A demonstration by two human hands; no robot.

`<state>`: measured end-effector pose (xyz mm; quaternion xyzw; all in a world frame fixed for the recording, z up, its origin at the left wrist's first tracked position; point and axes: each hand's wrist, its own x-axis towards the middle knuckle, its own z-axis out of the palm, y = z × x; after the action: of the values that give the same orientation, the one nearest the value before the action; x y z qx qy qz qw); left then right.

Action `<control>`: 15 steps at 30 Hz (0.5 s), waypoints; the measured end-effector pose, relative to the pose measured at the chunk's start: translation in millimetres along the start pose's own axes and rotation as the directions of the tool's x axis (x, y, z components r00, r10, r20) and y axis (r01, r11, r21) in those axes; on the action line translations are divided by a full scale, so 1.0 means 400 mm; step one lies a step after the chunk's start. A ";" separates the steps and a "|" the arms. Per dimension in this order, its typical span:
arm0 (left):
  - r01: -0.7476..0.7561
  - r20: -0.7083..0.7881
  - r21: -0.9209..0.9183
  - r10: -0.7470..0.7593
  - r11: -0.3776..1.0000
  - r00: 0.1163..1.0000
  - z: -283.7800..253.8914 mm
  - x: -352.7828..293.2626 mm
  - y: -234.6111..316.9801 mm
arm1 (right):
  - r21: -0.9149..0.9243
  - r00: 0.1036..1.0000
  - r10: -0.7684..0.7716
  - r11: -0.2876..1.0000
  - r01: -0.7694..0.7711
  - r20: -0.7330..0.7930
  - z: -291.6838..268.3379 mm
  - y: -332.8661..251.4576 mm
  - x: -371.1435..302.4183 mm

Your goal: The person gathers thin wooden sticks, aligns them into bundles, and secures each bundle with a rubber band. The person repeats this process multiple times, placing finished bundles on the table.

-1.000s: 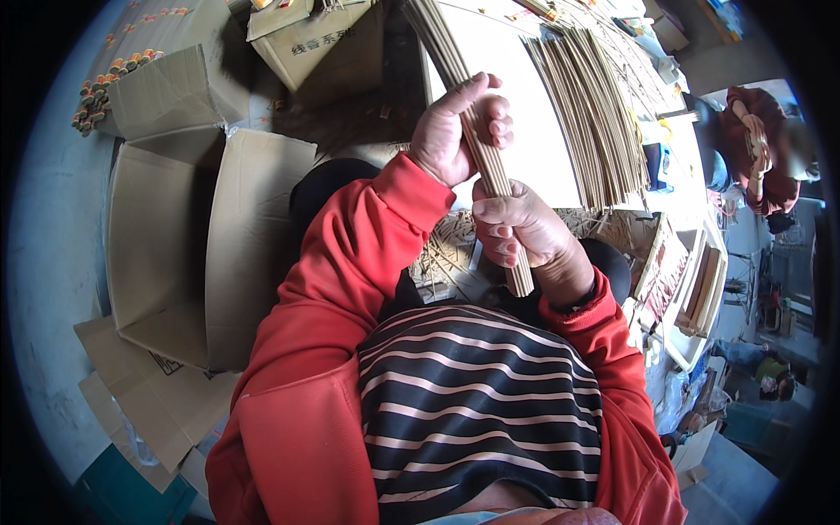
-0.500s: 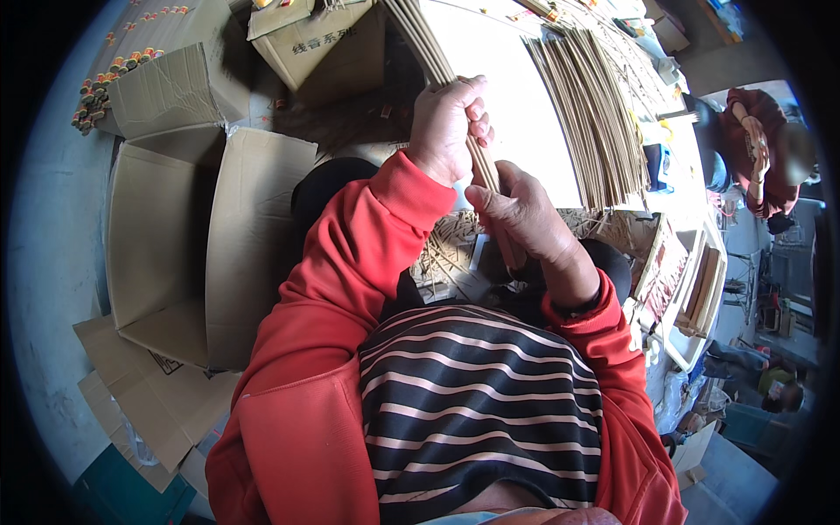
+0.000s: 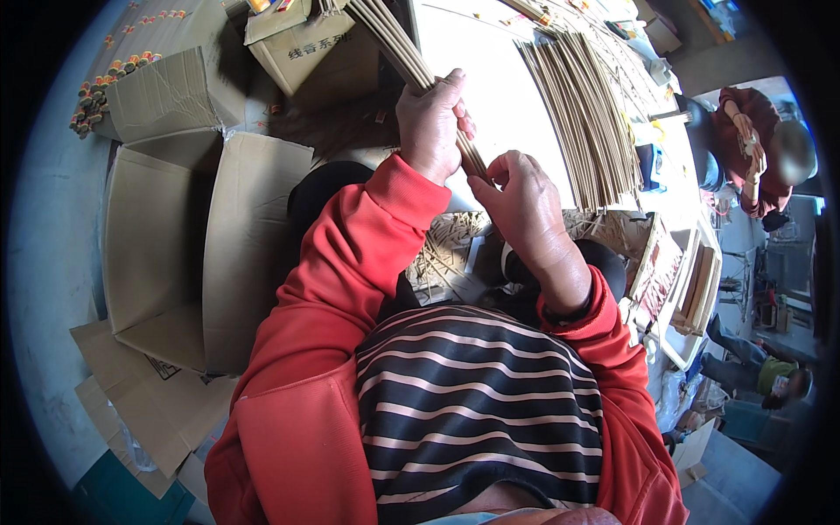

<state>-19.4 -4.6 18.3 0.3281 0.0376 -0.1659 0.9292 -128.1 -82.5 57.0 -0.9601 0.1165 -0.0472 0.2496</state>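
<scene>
A slim bundle of long brown incense sticks (image 3: 394, 42) slants from the upper left down toward my right hand. My left hand (image 3: 430, 127) is closed around the bundle's lower part. Just below it, my right hand (image 3: 529, 206) has its thumb and fingers drawn together at the bundle's lower end, which they partly hide. To the right, a wide row of similar incense sticks (image 3: 582, 122) lies side by side on the white tabletop (image 3: 477, 74).
At left stands an open cardboard box (image 3: 157, 254), with another carton (image 3: 319, 52) beyond it. Bundled sticks with coloured ends (image 3: 114, 79) are stacked far left. Broken stick pieces (image 3: 437, 262) litter the space below the table. Another person (image 3: 744, 131) sits at far right.
The bundle has shifted up and left with my left hand. Its lower end, which stuck out below my right hand, now stops at my right fingertips. My right fingers have curled in.
</scene>
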 end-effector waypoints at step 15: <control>0.034 0.007 0.000 -0.034 0.999 0.999 -0.001 -0.001 0.005 | 0.070 0.998 -0.057 0.996 0.056 0.009 -0.006 0.006 0.002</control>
<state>-19.0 -2.7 19.4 0.3270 0.0398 -0.1830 0.9263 -128.1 -85.8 57.9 -0.9540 0.0863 -0.0528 0.2823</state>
